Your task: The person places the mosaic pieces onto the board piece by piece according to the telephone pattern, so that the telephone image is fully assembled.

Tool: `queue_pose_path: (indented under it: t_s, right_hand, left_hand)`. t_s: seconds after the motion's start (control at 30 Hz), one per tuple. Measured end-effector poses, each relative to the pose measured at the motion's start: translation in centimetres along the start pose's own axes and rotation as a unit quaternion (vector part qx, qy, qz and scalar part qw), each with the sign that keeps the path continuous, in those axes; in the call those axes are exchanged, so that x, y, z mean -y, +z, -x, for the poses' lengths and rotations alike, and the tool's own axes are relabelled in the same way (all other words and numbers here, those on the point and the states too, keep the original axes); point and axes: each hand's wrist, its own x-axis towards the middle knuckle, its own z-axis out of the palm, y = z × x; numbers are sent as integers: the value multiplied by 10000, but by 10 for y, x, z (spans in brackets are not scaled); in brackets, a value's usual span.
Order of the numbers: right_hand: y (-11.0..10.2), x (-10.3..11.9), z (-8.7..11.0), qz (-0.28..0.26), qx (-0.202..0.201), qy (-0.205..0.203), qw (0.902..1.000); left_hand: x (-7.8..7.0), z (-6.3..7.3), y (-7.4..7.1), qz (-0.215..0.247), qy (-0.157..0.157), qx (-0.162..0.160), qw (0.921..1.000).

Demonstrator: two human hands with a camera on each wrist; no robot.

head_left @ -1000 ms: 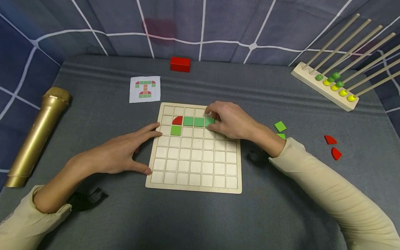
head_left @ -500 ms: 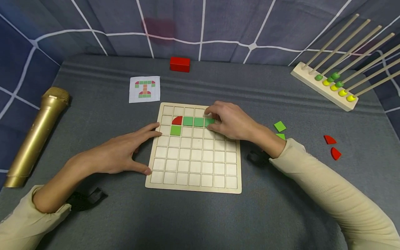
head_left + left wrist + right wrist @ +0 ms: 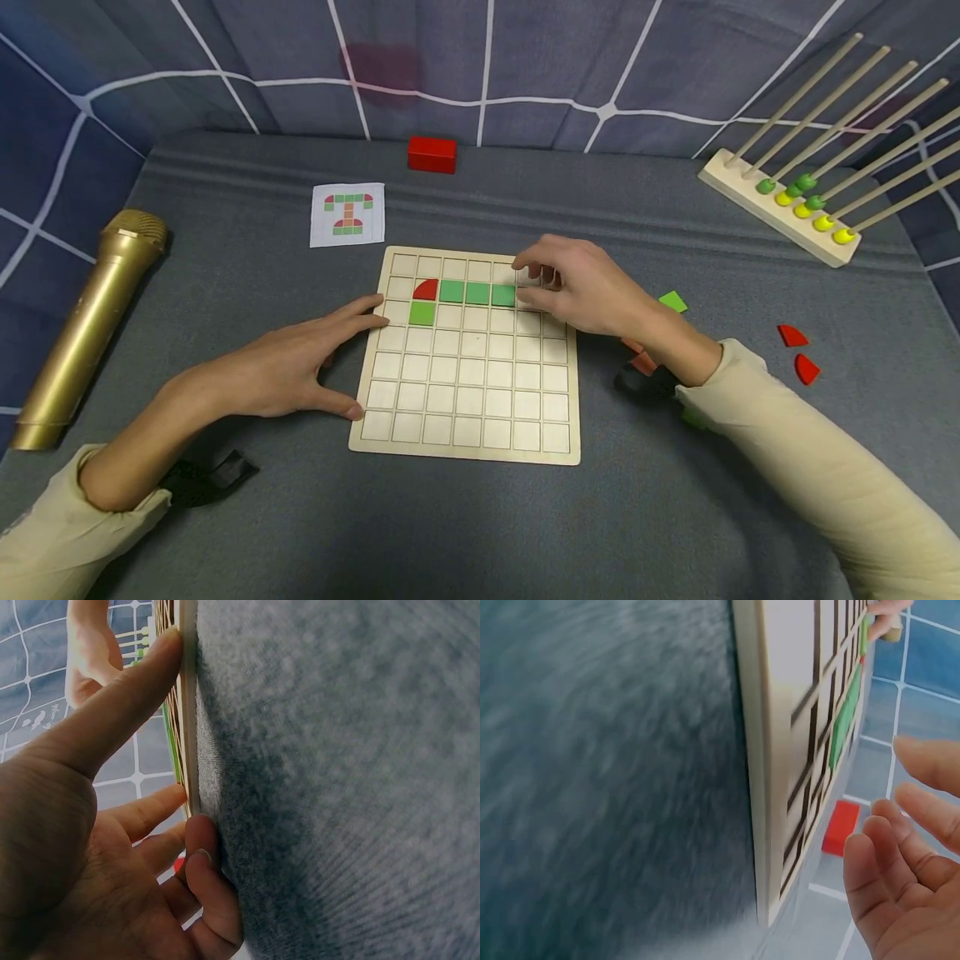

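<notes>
Grey tabletop (image 3: 420, 525) — board (image 3: 470, 372), card (image 3: 347, 215), microphone (image 3: 92, 329)

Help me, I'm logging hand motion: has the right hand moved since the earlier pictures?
Yes: the right hand has shifted rightward over the unmoved wooden grid board, away from its rightmost visible green square tile.

Head camera looks down; wrist cameras closely skim the board (image 3: 469, 402).
</notes>
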Motion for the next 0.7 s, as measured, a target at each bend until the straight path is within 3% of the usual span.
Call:
queue_pose_path:
  t_s: [0.33,0.7]
  right_hand:
    - [-21,-15,33,-81,-440,147,9989]
    - [-57,-35,87,92,-906,1048,9903]
  left_hand:
    - [0,0,0,-53,-1,-25,10000]
    - [-1,1,-1,-98,-23,-3,9999]
